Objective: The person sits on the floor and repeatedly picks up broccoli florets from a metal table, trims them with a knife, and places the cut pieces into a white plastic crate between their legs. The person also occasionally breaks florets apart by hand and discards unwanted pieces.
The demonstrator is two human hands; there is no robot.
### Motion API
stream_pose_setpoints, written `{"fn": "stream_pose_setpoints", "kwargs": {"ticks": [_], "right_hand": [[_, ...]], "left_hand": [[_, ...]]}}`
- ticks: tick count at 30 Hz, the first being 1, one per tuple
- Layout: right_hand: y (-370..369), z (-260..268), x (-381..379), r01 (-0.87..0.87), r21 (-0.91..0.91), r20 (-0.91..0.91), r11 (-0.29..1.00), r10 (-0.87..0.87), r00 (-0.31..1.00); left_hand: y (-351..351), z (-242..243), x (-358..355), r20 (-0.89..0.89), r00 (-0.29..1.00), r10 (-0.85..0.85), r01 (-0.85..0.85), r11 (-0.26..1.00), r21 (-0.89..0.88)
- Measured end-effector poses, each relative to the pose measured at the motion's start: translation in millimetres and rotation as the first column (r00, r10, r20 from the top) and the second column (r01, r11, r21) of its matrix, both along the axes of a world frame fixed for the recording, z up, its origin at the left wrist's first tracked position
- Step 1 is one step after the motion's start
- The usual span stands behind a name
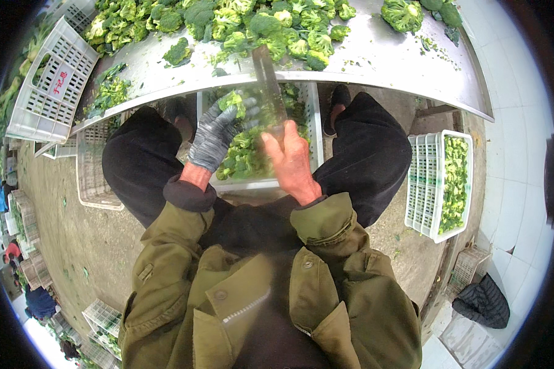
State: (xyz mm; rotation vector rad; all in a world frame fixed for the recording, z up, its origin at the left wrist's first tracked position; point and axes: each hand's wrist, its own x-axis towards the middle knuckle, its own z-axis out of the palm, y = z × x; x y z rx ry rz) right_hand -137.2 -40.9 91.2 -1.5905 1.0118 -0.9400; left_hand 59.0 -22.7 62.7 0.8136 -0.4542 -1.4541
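My left hand, in a grey knit glove, grips a piece of broccoli with its cut side showing pale green. My bare right hand is closed on a knife, its wide blade blurred and pointing away from me toward the table. Both hands are above a white plastic crate between my knees, partly filled with broccoli florets. The knife's handle is mostly hidden in my fist. Beyond the hands, a heap of broccoli lies on a metal table.
A white crate leans at the table's left end. On the right, another crate holds small florets. An empty-looking crate sits beside my left knee. A dark quilted garment lies at lower right. Several people work at far left.
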Motion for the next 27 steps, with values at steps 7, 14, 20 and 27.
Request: {"fn": "stream_pose_setpoints", "kwargs": {"ticks": [7,14,20,27], "right_hand": [[-15.8,4.1,-27.9,0.098,-0.061,-0.038,0.993,-0.101,0.994],[-32.0,4.8,-52.3,0.199,-0.010,0.036,0.980,-0.198,0.979],[-31.9,1.7,-54.4,0.183,-0.003,0.039,0.983,-0.183,0.982],[-32.0,-3.5,-51.5,0.192,0.079,0.045,0.978,-0.196,0.980]], "left_hand": [[9.9,-22.7,18.5,0.490,0.859,0.147,-0.267,0.946,0.183],[22.8,-32.9,35.7,0.665,0.737,0.119,-0.293,0.943,0.156],[15.8,-56.3,21.0,0.891,0.373,-0.257,-0.074,0.950,0.305],[-27.9,-102.9,-9.3,0.912,-0.333,-0.238,0.177,0.934,0.309]]}}
